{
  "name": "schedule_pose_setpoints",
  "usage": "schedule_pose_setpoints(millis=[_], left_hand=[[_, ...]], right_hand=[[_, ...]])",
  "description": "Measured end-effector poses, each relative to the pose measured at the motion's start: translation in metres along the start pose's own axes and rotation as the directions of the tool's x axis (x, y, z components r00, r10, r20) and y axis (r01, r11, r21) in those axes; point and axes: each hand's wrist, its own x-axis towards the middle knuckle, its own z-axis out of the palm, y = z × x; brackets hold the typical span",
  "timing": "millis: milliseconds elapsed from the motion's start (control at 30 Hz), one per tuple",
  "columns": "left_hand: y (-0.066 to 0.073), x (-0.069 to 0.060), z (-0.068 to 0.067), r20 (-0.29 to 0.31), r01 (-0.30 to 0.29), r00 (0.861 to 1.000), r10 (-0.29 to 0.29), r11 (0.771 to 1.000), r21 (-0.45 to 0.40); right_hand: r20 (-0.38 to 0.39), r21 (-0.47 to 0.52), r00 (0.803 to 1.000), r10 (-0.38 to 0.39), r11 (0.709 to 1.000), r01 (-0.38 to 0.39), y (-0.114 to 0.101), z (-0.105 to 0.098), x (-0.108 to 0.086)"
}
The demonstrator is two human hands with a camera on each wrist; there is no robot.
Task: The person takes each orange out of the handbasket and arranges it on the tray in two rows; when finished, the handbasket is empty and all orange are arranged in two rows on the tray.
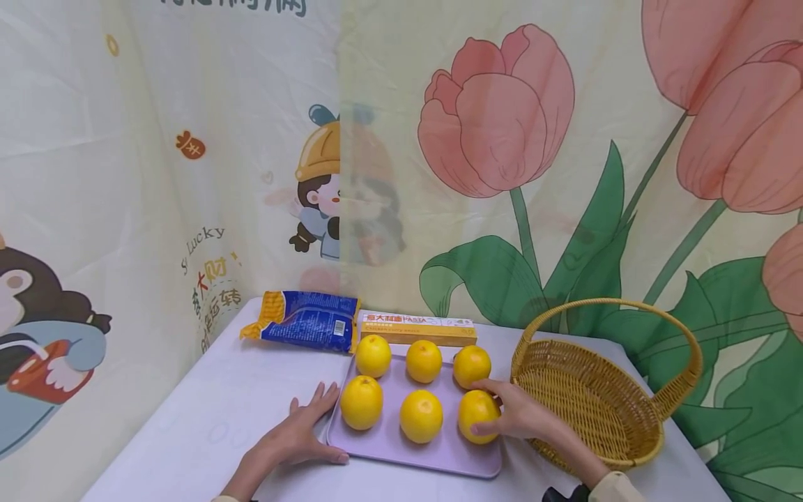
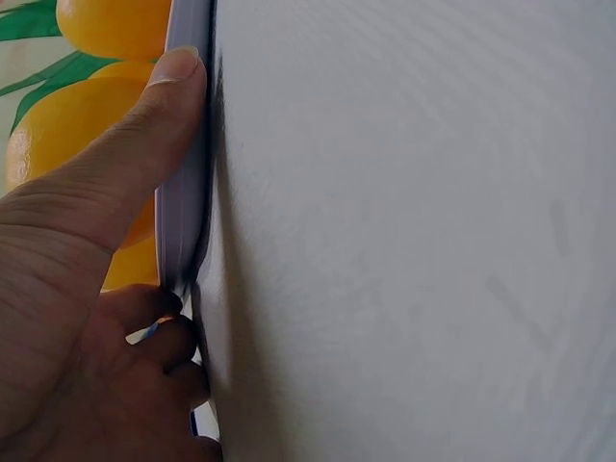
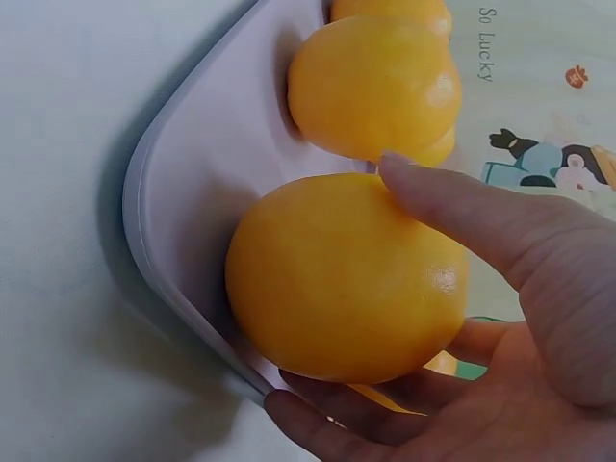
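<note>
A lilac tray point(image 1: 439, 460) carries several oranges in two rows. My right hand point(image 1: 523, 411) grips the front-right orange point(image 1: 478, 413); in the right wrist view the thumb point(image 3: 462, 212) lies on one side of this orange point(image 3: 346, 279) and the fingers bend round the other. This orange is at the tray's corner, close to the surface. My left hand point(image 1: 297, 432) is at the tray's front-left corner with its fingers spread along the left side. In the left wrist view the thumb point(image 2: 135, 144) rests against the tray's rim point(image 2: 183, 221).
Right of the tray stands a wicker basket point(image 1: 583, 390) with a tall arched handle. Behind the tray lie a blue and yellow packet point(image 1: 310, 321) and a pasta box point(image 1: 417, 329). Printed curtains point(image 1: 389, 293) hang around the white table point(image 1: 207, 411).
</note>
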Motion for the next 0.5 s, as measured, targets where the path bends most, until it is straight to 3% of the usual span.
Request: schedule_pose_setpoints(millis=[200, 300, 400, 433, 500], left_hand=[[0.002, 0.002, -0.002, 0.015, 0.019, 1.0, -0.02, 1.0, 0.019], [0.01, 0.001, -0.011, 0.048, 0.043, 0.998, -0.045, 0.998, 0.039], [0.02, -0.006, -0.034, 0.097, 0.078, 0.991, -0.086, 0.993, 0.086], [0.026, -0.011, -0.044, 0.104, 0.095, 0.989, -0.106, 0.989, 0.109], [0.042, -0.022, -0.07, 0.108, 0.062, 0.991, -0.079, 0.985, 0.159]], right_hand=[[-0.019, 0.007, 1.0, 0.004, 1.0, -0.003, 0.005, 0.001, 0.003], [-0.044, 0.025, 0.999, -0.015, 1.0, 0.016, 0.004, -0.001, 0.001], [-0.129, 0.038, 0.99, -0.064, 0.997, 0.069, -0.005, -0.01, -0.007], [-0.17, 0.033, 0.981, -0.092, 0.995, 0.099, -0.01, -0.014, -0.01], [-0.271, 0.017, 0.95, -0.156, 0.986, 0.167, -0.023, -0.023, -0.015]])
